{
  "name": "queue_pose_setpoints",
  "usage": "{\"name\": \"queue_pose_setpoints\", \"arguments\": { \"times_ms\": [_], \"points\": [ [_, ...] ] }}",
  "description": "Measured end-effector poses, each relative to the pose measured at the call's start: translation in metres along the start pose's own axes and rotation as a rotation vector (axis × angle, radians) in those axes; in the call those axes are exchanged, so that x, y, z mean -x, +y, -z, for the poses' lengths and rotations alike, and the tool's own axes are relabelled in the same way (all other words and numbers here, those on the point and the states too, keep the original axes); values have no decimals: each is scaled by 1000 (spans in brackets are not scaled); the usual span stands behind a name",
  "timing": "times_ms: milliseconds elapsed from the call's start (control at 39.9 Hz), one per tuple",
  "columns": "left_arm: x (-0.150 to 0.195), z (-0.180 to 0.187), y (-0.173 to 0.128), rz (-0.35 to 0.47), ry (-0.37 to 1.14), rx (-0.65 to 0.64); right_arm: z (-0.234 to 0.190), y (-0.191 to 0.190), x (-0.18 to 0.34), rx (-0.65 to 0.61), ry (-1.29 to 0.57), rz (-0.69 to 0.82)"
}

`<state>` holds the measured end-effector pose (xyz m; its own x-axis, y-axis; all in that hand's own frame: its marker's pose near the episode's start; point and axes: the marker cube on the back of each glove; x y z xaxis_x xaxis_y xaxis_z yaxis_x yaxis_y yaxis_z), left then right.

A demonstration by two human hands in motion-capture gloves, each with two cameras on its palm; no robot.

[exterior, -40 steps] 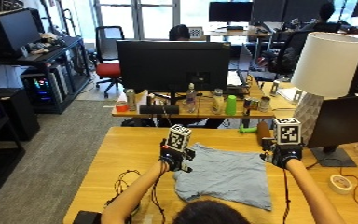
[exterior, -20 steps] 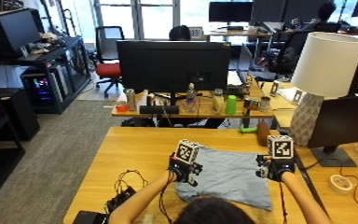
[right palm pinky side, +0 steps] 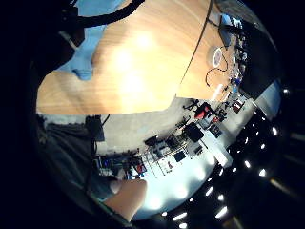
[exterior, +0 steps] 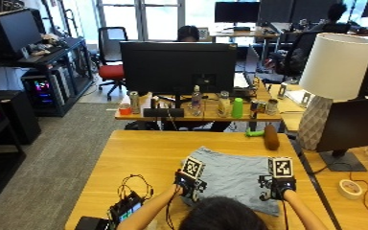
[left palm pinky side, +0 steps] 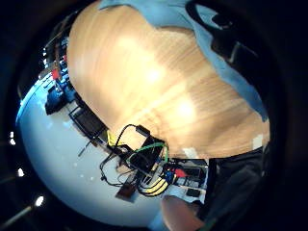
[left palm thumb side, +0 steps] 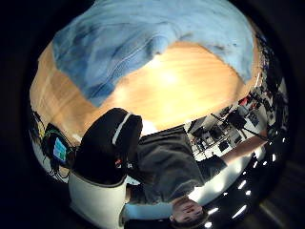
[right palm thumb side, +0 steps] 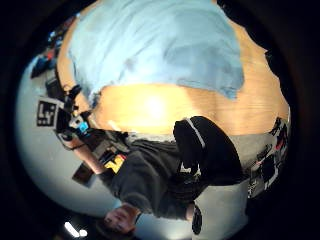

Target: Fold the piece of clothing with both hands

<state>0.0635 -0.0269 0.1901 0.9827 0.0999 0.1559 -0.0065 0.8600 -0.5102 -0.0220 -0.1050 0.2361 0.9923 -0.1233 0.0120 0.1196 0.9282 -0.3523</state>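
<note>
The wooden table [exterior: 145,153] has a smooth, light-grained top and carries all task items. The garment [exterior: 232,175] is a light blue piece of soft fabric (rumpled along the edge nearest the person in the left thumb side palm view). It lies flat on the table directly in front of the person, roughly rectangular, with its far edge toward the monitor [exterior: 178,67].

The left hand [exterior: 189,182] sits at the near left edge of the garment. The right hand [exterior: 280,184] sits at the near right edge. Whether either hand's fingers pinch the cloth cannot be told from these views.

A white lamp [exterior: 327,91] with a cylindrical shade and a faceted base stands beyond the table's right side. A small black device with a lit screen [exterior: 125,210] and looped cables lies on the table's near left corner. A roll of tape [exterior: 349,188] lies on the adjoining desk to the right.
</note>
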Motion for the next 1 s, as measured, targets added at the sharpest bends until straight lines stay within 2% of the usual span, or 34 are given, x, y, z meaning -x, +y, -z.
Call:
{"name": "queue_pose_setpoints", "arguments": {
  "times_ms": [100,150,276,326,376,627,677,727,752,802,852,902,1003],
  "points": [
    [-6,-12,-4,-37,20,56,-9,-9,-1,13,-8,-3],
    [-10,-15,-10,-45,34,19,-13,-11,0,22,-10,8],
    [-10,-6,-36,20,-42,-309,-19,-12,1,23,-3,11],
    [-11,1,-45,11,-72,-433,-20,-15,0,22,2,0],
    [-14,5,-49,-9,-90,-483,-23,-15,0,35,-1,13],
    [-21,11,-48,-75,-101,-464,-45,-27,0,55,39,15],
    [-19,11,-48,-61,-103,-460,-50,-22,0,120,53,-62],
    [-14,13,-47,-6,-113,-459,-56,-17,0,185,77,-173],
    [-11,13,-47,25,-117,-457,-58,-19,2,176,91,-174],
    [-7,15,-46,58,-121,-462,-62,-31,6,83,119,-73],
    [-8,17,-48,42,-121,-481,-64,-42,10,1,141,-2],
    [-9,19,-49,19,-124,-502,-63,-45,13,-52,156,9],
    [-8,24,-50,37,-135,-532,-61,-46,17,-160,175,-23]
  ]
}}
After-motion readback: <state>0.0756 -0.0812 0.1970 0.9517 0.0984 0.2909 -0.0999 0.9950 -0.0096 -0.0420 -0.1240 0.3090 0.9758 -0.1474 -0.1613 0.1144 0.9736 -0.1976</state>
